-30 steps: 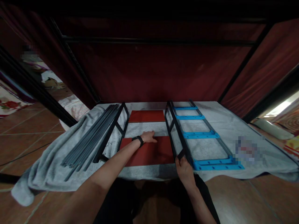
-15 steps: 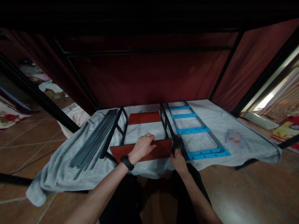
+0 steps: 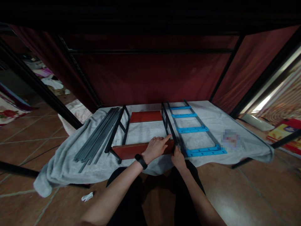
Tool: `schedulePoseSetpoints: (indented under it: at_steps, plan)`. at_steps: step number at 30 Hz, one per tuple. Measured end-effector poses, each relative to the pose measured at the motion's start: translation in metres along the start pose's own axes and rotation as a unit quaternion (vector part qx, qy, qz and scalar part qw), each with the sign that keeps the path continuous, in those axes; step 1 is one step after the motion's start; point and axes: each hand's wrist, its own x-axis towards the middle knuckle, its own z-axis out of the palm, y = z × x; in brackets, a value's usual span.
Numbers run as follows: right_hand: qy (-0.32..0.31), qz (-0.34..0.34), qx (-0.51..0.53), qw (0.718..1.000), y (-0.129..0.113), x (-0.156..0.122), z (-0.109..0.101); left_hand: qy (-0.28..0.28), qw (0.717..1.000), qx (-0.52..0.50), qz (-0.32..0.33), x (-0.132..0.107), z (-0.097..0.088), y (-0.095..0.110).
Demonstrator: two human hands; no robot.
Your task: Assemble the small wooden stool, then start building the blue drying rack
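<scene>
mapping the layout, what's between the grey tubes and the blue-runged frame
In the head view: two black frames, two red boards, small bits, left hand and right hand.

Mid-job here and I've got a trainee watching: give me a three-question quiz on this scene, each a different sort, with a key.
1. Fill in: In the view, a bundle of long ____ lies just left of both black frames.
2. Count: How many red boards show between those frames?
3. True or false: The left hand is touching the far board.

Key:
1. Grey rods.
2. Two.
3. False; it is at the near board.
</scene>
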Motion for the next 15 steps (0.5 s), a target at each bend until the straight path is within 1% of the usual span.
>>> schedulePoseSetpoints:
  at_steps: [5, 9, 10, 11, 12, 14, 15]
  plan:
    - [-0.017, 0.016, 0.042, 0.999, -0.004, 0.002, -0.010, -0.030, 0.999, -0.009, 0.023, 0.013, -0.001, 0.012]
    - [-0.013, 0.012, 0.099, 0.995, -0.001, 0.000, -0.014, -0.040, 0.999, -0.026, 0.020, 0.017, -0.001, 0.018]
    - [-0.002, 0.014, 0.117, 0.993, 0.001, -0.001, -0.017, -0.036, 0.999, -0.030, 0.023, 0.017, 0.000, 0.019]
    - [0.023, 0.020, 0.135, 0.990, 0.003, -0.003, -0.023, -0.029, 0.999, -0.034, 0.029, 0.016, 0.001, 0.019]
    - [0.046, 0.018, 0.158, 0.986, 0.004, -0.004, -0.032, -0.020, 0.999, -0.037, 0.035, 0.015, 0.003, 0.018]
    - [0.141, 0.031, 0.207, 0.968, 0.000, 0.000, -0.061, -0.001, 0.998, -0.044, 0.045, 0.014, 0.007, 0.017]
    - [0.172, 0.018, 0.229, 0.958, -0.006, 0.005, -0.080, 0.006, 0.998, -0.047, 0.048, 0.015, 0.010, 0.016]
